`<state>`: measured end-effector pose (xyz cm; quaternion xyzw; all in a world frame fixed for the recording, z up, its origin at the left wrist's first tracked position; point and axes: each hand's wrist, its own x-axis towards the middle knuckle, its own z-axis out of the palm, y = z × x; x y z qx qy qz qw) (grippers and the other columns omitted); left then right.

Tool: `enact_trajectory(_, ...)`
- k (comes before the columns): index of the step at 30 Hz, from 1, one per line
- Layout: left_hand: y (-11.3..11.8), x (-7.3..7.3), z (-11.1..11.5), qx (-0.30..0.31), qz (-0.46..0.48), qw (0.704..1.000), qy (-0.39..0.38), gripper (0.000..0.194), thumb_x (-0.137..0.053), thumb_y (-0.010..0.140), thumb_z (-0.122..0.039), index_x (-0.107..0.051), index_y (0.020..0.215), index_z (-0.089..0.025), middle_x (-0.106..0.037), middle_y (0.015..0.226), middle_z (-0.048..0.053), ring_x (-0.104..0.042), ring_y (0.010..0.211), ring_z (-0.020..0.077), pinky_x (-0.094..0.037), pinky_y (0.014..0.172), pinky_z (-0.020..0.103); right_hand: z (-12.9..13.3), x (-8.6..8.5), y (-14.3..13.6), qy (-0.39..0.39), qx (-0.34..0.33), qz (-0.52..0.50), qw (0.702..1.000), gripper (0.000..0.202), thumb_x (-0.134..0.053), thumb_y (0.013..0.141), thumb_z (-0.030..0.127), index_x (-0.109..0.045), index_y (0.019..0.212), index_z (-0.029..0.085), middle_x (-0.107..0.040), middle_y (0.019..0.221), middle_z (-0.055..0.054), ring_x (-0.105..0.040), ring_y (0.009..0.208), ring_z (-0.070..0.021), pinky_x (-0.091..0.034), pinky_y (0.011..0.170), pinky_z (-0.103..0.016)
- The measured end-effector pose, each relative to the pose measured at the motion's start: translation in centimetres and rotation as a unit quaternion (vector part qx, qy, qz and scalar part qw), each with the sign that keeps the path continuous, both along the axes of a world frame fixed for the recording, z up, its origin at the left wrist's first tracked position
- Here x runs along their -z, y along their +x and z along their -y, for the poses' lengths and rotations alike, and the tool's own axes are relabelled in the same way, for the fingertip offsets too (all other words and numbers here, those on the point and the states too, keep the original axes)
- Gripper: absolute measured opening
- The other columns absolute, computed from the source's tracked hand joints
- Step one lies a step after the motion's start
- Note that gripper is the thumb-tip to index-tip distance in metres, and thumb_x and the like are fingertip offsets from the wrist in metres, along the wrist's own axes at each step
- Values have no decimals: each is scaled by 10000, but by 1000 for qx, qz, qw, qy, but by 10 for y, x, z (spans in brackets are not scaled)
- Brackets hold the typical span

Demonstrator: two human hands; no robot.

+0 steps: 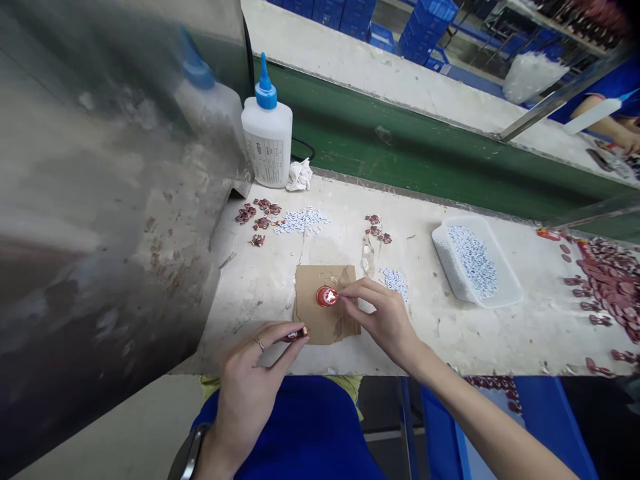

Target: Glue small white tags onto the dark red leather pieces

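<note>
My left hand (255, 380), a ring on one finger, pinches a small dark brown piece (299, 333) between thumb and fingertip at the lower left of a cardboard sheet (313, 325). On the cardboard stands a small red cup (326, 297) with white stuff in it, possibly glue. My right hand (383, 317) has thumb and forefinger closed at the cup's right rim; anything between those fingertips is too small to make out. Small white-and-blue pieces (395, 281) lie just beyond my right hand, and a few brown pieces (374, 230) sit farther back.
A white bottle with a blue nozzle (267, 133) and crumpled tissue (300, 175) stand at the back left. More white-and-blue bits (305, 220) lie nearby. A clear tub (505, 287) holds many more. Reddish-brown parts (607, 280) cover the right end. A metal panel (125, 200) borders the left.
</note>
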<state>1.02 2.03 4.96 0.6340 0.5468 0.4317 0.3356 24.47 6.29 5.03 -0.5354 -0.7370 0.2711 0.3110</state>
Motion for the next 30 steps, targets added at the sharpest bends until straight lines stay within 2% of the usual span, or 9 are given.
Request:
enact_trajectory(4, 2, -4, 0, 0, 1, 1000, 16, 182, -761, 867, -160, -728, 1004, -276, -774, 971, -110, -738, 866, 7, -563, 910, 43, 7, -16, -8, -11, 10, -63, 998, 155, -669, 942, 124, -750, 985, 249, -773, 932, -28, -728, 843, -186, -611, 738, -331)
enact_trajectory(10, 1, -15, 5, 8, -5, 999, 40, 268, -787, 840, -134, -735, 1039, -307, -777, 1022, -112, -748, 904, 40, -588, 924, 108, 28, -46, -28, -54, -12, -191, 980, 187, -704, 911, 104, -768, 984, 264, -790, 916, -5, -736, 856, -181, -618, 757, -352)
enact_trajectory(16, 2, -21, 5, 12, -9, 999, 29, 222, -767, 864, -156, -743, 1019, -313, -777, 1009, -121, -748, 890, 37, -593, 913, 111, 32, -49, -37, -85, -33, -215, 972, 150, -707, 942, 155, -776, 1021, 262, -794, 951, -14, -750, 856, -171, -635, 745, -331)
enact_trajectory(23, 2, -21, 3, 6, -20, 999, 49, 177, -780, 857, -183, -751, 992, -295, -783, 994, -118, -751, 848, 34, -597, 902, 91, 33, -46, -36, -63, -64, -162, 983, 180, -676, 974, 151, -754, 1103, 250, -782, 1018, -33, -752, 882, -161, -641, 753, -288)
enact_trajectory(26, 1, -21, 3, 13, -35, 997, 67, 177, -775, 860, -182, -753, 996, -292, -782, 987, -120, -748, 838, 31, -602, 900, 91, 37, -47, -35, 24, -90, -71, 993, 250, -612, 1006, 131, -714, 1209, 236, -768, 1046, -63, -747, 841, -164, -644, 696, -277)
enact_trajectory(30, 3, -22, 3, 8, -18, 998, 53, 193, -784, 843, -166, -762, 977, -302, -785, 969, -119, -752, 824, 46, -622, 852, 103, 39, -51, -34, 114, -125, 21, 985, 354, -518, 1025, 87, -653, 1331, 202, -767, 1040, -97, -759, 874, -200, -665, 704, -310)
